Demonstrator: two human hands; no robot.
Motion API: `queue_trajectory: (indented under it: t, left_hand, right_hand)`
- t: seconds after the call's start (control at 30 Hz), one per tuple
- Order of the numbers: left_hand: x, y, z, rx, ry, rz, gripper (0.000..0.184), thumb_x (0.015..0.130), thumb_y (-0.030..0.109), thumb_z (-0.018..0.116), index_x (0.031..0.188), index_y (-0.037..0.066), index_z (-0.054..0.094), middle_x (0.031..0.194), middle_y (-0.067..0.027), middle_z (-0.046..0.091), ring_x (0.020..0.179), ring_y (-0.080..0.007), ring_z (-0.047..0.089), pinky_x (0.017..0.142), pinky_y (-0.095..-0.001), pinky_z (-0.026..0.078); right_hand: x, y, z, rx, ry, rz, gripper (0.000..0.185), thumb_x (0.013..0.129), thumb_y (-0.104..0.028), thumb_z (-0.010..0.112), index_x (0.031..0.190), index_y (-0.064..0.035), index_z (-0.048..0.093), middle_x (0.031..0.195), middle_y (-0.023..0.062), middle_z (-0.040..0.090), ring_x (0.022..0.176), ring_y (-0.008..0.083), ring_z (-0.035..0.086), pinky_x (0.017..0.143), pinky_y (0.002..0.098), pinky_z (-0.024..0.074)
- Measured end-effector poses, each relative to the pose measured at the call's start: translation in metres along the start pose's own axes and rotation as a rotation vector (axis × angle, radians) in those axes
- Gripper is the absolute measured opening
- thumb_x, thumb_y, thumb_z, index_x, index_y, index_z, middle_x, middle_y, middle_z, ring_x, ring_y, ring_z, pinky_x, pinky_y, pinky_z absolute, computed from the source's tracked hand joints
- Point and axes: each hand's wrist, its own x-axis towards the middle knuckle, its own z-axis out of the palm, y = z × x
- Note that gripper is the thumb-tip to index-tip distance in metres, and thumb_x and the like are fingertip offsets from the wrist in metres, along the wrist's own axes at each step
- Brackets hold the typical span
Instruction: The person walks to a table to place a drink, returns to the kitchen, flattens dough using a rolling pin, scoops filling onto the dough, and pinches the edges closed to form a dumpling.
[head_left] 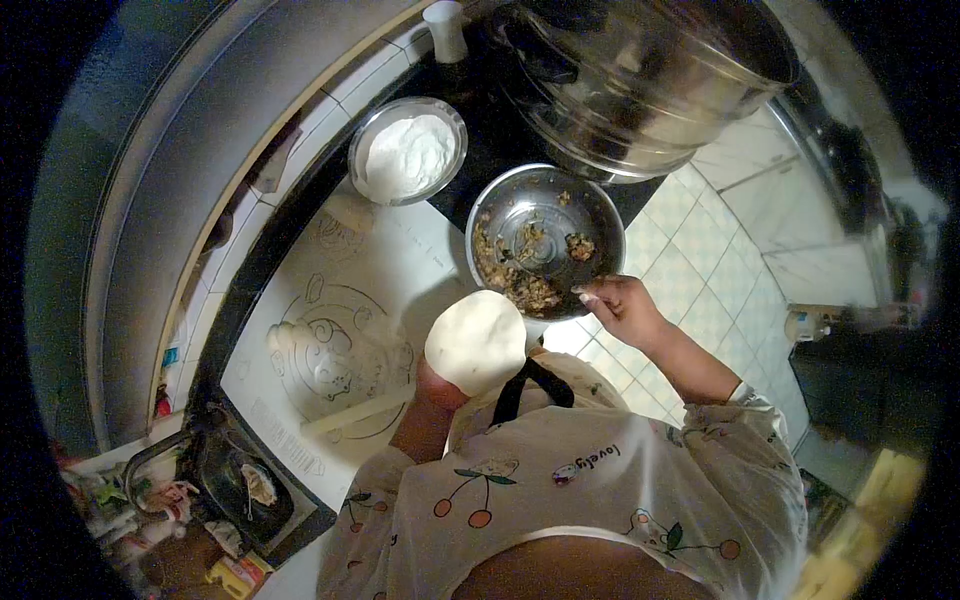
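A round, flattened piece of pale dough [476, 342] lies on my left hand [440, 388], which supports it from below; the dough hides most of the fingers. Just past it is a steel bowl [546, 180] with a brown, crumbly filling [530, 287] spread over its bottom and side. My right hand [628, 312] is at the bowl's near right rim, thumb and fingers pinched together. Whatever sits between those fingertips is too small to make out.
A bowl of white flour [412, 158] stands on the dark counter. Left of me lies a white printed mat [345, 340] with a pale rolling pin [358, 415]. A large steel steamer pot [650, 95] is at the back right, and a sink [250, 490] at lower left.
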Motion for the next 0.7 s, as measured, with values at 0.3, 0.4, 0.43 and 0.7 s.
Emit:
queue_trajectory:
  t: [0.3,0.4,0.43,0.7]
  left_hand:
    - [-0.002,0.0,0.001,0.023,0.005,-0.002,0.054,0.086,0.038,0.047,0.13,0.008,0.037,0.129,-0.0106,0.045,0.117,-0.027,0.045,0.1,-0.0398,0.034]
    - [-0.004,0.003,0.0,0.032,0.013,0.0,0.054,0.086,0.038,0.048,0.13,0.008,0.038,0.129,-0.0105,0.045,0.117,-0.0268,0.045,0.1,-0.0396,0.034]
    - [-0.004,0.003,0.0,0.035,0.014,0.001,0.054,0.086,0.037,0.048,0.129,0.008,0.038,0.129,-0.0104,0.045,0.117,-0.0268,0.045,0.1,-0.0395,0.034]
    - [0.001,0.009,0.008,0.069,-0.013,0.023,0.053,0.085,0.036,0.05,0.129,0.008,0.039,0.128,-0.0101,0.045,0.116,-0.0264,0.045,0.1,-0.0388,0.034]
  right_hand:
    - [-0.003,-0.007,0.029,0.22,0.115,0.196,0.014,0.081,-0.009,0.056,0.089,-0.0013,0.064,0.064,0.0171,0.06,0.055,0.0265,0.061,0.051,0.0329,0.0482]
    - [0.0,-0.008,0.034,0.313,0.175,0.22,0.013,0.083,-0.007,0.052,0.086,0.0004,0.063,0.066,0.0141,0.063,0.057,0.0203,0.062,0.051,0.03,0.0488]
    - [0.0,-0.005,0.036,0.404,0.163,0.298,0.014,0.084,-0.007,0.052,0.087,0.0009,0.062,0.067,0.0131,0.063,0.057,0.0195,0.062,0.051,0.0296,0.0491]
    - [0.031,0.002,0.03,0.97,0.208,0.828,0.016,0.087,-0.008,0.049,0.093,0.0036,0.058,0.076,0.0139,0.065,0.06,0.0198,0.062,0.05,0.0282,0.0511]
